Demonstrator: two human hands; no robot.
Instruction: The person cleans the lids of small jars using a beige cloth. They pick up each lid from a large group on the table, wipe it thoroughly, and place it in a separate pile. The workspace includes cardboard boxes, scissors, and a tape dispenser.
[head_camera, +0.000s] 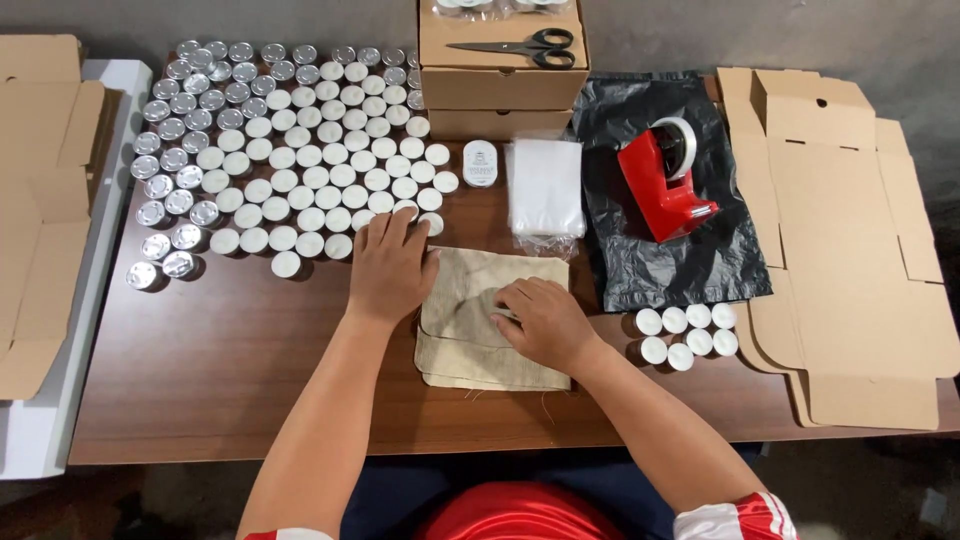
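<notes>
A small stack of beige cloth pouches (470, 345) lies on the brown table in front of me. My left hand (388, 268) rests flat at the stack's upper left corner, fingers spread, close to the nearest white tealight candles (300, 190). My right hand (541, 318) presses on the top pouch near its right side, fingers curled on the fabric. Whether it pinches the cloth cannot be told.
Many tealights, some turned with their metal cups up (175, 150), fill the table's left back. Stacked cardboard boxes (500, 90) carry black scissors (520, 47). Clear plastic bags (545, 190), a red tape dispenser (662, 180) on black plastic, several tealights (685, 335) and flat cardboard blanks (850, 250) lie right.
</notes>
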